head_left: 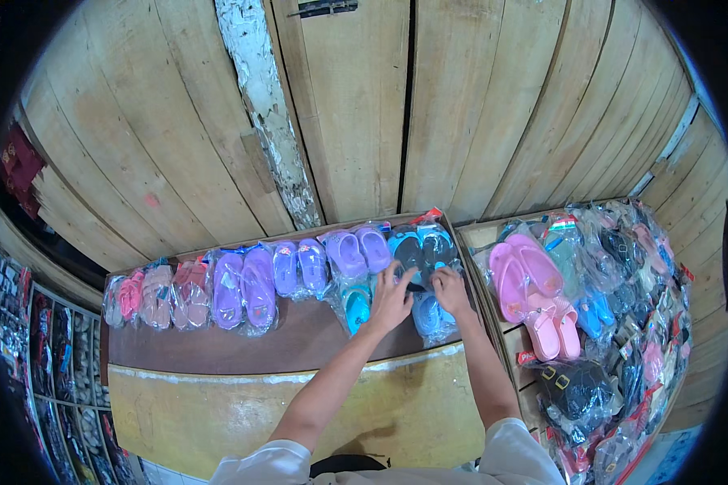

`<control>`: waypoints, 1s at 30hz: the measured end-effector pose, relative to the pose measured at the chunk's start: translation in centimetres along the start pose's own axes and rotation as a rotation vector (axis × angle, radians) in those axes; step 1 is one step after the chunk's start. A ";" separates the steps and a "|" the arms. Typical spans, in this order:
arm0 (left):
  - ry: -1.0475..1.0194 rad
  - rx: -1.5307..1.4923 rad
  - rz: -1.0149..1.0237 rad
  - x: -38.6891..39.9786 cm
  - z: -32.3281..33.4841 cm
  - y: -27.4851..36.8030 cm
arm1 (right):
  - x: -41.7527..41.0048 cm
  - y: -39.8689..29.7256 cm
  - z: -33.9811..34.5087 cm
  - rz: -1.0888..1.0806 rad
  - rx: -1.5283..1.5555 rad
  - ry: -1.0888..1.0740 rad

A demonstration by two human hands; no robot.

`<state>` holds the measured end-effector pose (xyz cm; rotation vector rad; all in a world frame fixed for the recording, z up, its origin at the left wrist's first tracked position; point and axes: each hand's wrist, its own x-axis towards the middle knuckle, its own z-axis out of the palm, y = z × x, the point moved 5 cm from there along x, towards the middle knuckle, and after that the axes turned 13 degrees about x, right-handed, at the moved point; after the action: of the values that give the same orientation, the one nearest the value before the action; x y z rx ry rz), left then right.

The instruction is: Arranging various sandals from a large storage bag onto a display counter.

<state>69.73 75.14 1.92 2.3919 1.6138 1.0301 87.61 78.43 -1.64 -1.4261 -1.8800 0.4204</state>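
My left hand (393, 298) is over the lower end of a blue and black pair of clogs (407, 250) in clear plastic, fingers apart. Close by on the right, my right hand (451, 291) touches the same pair with bent fingers; whether it grips the wrapping cannot be told. Left of my left hand lies a turquoise clog (357, 308), partly hidden by the hand. Below and between my hands is a light blue wrapped pair (429, 315). Purple clogs (358, 250) sit just up and left.
More wrapped purple sandals (244, 288) and pink ones (190, 294) line the brown board (200, 351). A yellow bench (230, 418) is in front. At right a slatted display (512, 342) is heaped with wrapped footwear. Plank walls (358, 121) stand behind; a rack (67, 357) is left.
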 end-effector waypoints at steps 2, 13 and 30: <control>-0.193 -0.016 0.024 -0.2 4.0 -1.5 | -0.3 1.8 2.2 0.118 0.083 -0.159; -0.381 -0.644 -0.833 -0.5 11.4 -2.6 | 2.4 5.4 0.6 0.820 -0.060 0.186; 0.259 -1.369 -1.532 1.0 17.4 -2.2 | 0.4 9.9 -1.6 0.807 0.038 0.005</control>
<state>78.08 82.08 -11.91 0.0115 1.3290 1.2178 95.55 81.78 -6.74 -2.1160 -1.2065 0.8172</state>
